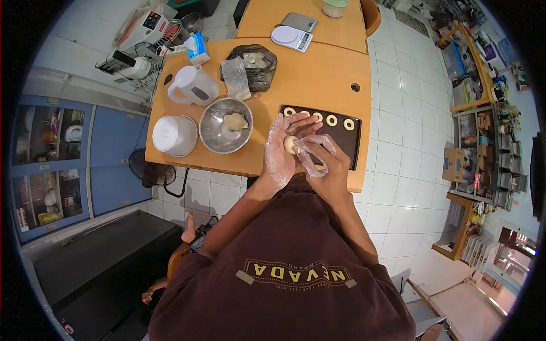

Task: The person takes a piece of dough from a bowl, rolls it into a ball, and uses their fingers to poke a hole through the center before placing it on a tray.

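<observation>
Over the tan wooden table (318, 74), our open left hand (278, 156) bears a small pale dough ball (290, 144), likely light and soft, best cupped around its sides; whether our right hand (331, 166) pinches it, we cannot tell.

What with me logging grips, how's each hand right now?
Left hand: open, palm up, a dough piece on it.
Right hand: fingers curled at the dough piece; grip unclear.

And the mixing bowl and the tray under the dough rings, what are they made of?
Bowl: likely stainless steel, polished; silvery with bright reflections. Tray: probably coated metal, dark brown; thin raised rim, though plastic is possible.
</observation>
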### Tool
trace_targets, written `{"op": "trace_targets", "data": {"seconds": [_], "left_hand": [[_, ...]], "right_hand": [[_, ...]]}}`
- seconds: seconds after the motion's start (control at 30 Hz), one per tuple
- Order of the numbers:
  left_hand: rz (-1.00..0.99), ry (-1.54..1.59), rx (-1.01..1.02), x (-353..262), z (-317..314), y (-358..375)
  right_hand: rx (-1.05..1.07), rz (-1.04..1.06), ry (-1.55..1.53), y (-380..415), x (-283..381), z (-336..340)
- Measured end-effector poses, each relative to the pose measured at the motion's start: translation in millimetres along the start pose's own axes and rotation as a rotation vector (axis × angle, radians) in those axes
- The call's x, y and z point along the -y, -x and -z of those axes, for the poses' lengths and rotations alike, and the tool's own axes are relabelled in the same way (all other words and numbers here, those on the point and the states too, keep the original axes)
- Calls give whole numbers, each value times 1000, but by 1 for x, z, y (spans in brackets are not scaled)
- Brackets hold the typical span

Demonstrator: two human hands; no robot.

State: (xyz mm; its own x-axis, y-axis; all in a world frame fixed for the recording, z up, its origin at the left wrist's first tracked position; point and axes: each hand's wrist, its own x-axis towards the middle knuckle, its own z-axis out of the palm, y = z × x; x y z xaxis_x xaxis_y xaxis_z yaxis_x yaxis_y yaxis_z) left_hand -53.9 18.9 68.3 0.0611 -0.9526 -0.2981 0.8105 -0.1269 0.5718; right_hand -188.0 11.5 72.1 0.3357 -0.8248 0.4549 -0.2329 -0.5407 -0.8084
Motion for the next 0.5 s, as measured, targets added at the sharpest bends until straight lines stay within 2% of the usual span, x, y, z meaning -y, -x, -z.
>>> {"op": "trace_targets", "data": {"seconds": [0.5], "left_hand": [[-6,-18,3,2,3,-3]], "right_hand": [[-9,-36,2,0,3,-1]]}}
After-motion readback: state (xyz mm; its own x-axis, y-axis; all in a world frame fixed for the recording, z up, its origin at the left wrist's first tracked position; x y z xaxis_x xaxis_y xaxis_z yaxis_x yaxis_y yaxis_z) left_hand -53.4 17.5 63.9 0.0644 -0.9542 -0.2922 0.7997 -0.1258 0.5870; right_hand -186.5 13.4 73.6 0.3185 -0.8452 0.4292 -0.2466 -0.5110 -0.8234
